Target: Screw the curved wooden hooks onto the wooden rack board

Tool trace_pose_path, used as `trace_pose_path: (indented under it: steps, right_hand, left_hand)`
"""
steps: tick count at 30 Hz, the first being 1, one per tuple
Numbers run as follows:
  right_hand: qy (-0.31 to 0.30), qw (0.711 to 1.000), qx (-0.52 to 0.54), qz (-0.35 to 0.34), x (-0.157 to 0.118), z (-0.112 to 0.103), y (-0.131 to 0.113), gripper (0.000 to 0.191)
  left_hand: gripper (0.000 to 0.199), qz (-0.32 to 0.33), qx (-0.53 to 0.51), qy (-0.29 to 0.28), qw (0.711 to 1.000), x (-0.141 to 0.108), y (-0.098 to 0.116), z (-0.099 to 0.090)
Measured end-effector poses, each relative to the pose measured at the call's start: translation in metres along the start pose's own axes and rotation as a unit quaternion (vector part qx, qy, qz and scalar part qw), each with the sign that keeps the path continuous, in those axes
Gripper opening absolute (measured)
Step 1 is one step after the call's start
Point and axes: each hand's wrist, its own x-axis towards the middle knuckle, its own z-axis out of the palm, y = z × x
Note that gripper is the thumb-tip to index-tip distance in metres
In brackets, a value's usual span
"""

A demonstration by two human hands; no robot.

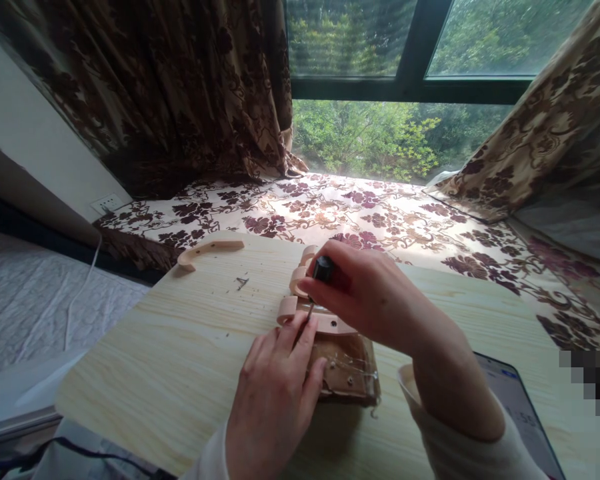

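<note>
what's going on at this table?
A person's right hand grips a dark-handled screwdriver, its shaft pointing down beside the fingers of the left hand. Those fingers rest on a curved wooden piece lying across a brown block; two more curled wooden ends show just beyond it. A loose curved piece and what look like small screws lie on the table. The screwdriver's tip is too hidden to judge contact.
</note>
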Motion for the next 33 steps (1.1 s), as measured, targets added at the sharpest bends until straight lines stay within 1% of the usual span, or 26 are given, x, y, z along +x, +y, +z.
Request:
trace_pose_path:
  steps: [5,8,13,15,19,21,24,26,31,33]
  right_hand:
    - [-0.038,0.996,0.076,-0.031,-0.0029,-0.0032,-0.0025,0.013]
    - [-0.038,0.997,0.07,-0.026,-0.0022,-0.0018,-0.0025,0.017]
    - [0.007,0.999,0.031,0.008,0.0007,0.002,-0.0018,0.02]
    - [-0.004,0.999,0.04,-0.003,-0.0002,0.0015,-0.0033,0.017]
    - [-0.048,0.996,0.065,-0.032,-0.0023,-0.0005,-0.0048,0.011]
    - [-0.044,0.997,0.059,-0.026,-0.0015,-0.0002,-0.0032,0.011]
    - [-0.013,0.999,0.039,-0.006,0.0007,0.0011,-0.0003,0.018]
    - [-0.005,0.999,0.035,-0.001,0.0011,0.0012,-0.0002,0.019]
    - [-0.041,0.996,0.068,-0.028,-0.0013,-0.0009,-0.0038,0.013]
    - [-0.044,0.996,0.066,-0.031,-0.001,-0.0005,-0.0035,0.012]
  left_hand:
    - [0.036,-0.006,0.006,0.001,1.0,-0.001,0.0008,-0.001]
    - [0.036,-0.003,0.002,0.003,1.0,-0.0014,0.0002,-0.0004]
    - [0.039,0.003,-0.001,0.007,1.0,-0.0007,-0.0007,0.0004]
    - [0.039,0.0,-0.002,0.007,1.0,-0.0005,-0.0001,-0.0005]
    - [0.04,-0.019,-0.004,-0.011,1.0,-0.0003,0.0015,-0.0017]
    - [0.04,-0.015,-0.005,-0.005,1.0,-0.0001,0.0013,-0.0011]
    - [0.04,-0.002,-0.005,0.003,1.0,0.0002,0.0003,0.0002]
    - [0.039,0.0,-0.004,0.004,1.0,0.0003,0.0001,0.0004]
    - [0.04,-0.011,-0.001,-0.003,1.0,0.0001,0.0013,-0.0006]
    - [0.04,-0.009,-0.002,-0.002,1.0,-0.0001,0.0011,-0.0003]
